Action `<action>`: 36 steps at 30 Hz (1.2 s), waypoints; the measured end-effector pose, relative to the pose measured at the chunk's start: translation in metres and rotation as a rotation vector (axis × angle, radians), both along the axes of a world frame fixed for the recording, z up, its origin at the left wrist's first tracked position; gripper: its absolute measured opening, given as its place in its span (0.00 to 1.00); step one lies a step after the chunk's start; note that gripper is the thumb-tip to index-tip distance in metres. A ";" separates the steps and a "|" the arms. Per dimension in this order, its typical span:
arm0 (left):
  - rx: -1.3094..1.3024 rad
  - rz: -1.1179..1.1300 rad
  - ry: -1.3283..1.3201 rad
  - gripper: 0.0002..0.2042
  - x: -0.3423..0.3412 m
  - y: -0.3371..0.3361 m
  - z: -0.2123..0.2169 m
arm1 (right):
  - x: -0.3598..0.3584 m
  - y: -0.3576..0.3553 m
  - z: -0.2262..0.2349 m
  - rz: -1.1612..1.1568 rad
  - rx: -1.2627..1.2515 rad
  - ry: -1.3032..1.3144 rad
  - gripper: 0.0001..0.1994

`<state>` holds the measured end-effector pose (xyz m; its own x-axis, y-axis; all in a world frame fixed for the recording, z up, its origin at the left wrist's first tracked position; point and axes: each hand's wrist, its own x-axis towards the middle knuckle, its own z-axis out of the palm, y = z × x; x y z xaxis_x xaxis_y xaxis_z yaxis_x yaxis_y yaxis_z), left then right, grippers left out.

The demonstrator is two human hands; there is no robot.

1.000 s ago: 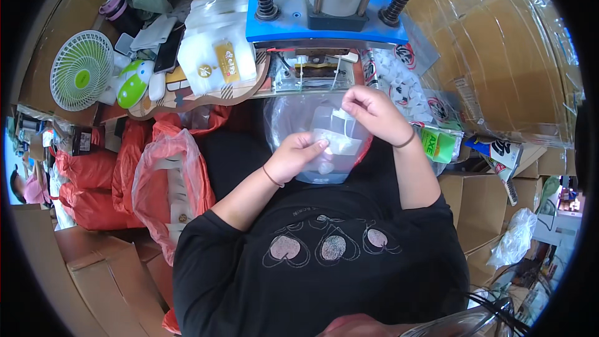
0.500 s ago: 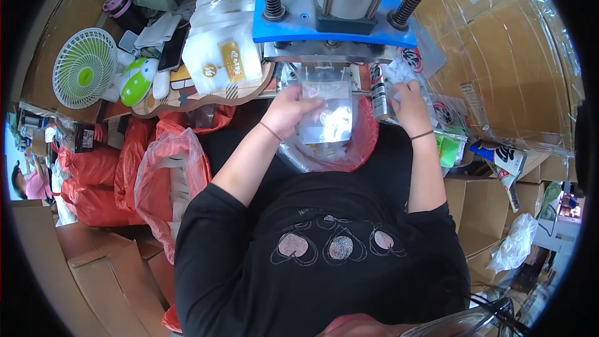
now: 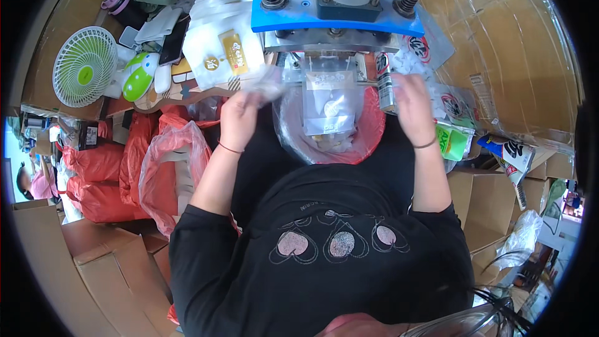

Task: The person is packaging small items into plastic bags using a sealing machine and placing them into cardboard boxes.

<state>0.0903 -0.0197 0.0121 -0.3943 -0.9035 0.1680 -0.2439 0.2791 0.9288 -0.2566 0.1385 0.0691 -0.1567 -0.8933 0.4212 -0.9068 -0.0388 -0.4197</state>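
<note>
The left hand has its fingers closed on a clear bag. The right hand is blurry, so its fingers cannot be told. A small pouch hangs under the blue press.

Cluttered bench under fan, white pouches.

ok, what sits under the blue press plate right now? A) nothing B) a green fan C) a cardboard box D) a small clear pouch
D: a small clear pouch hangs under the blue press plate, while the left hand and right hand are off to either side.
</note>
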 end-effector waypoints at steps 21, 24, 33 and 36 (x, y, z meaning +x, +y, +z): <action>1.066 -0.616 0.353 0.11 -0.082 0.065 0.002 | -0.003 -0.025 0.022 -0.059 0.193 0.225 0.13; 1.040 -0.519 0.409 0.13 -0.093 0.032 0.003 | -0.026 -0.008 0.004 -0.171 0.386 0.249 0.14; 0.106 0.111 0.038 0.32 -0.074 -0.016 0.000 | -0.038 -0.003 -0.035 -0.152 0.185 0.106 0.17; -0.770 0.352 -0.771 0.38 -0.022 -0.048 -0.012 | -0.042 0.003 -0.037 -0.175 0.009 0.070 0.17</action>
<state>0.0683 -0.0678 0.0006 -0.3780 -0.7463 0.5479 -0.8518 0.5122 0.1099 -0.2983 0.1412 0.0319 -0.2809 -0.8586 0.4288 -0.9264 0.1259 -0.3549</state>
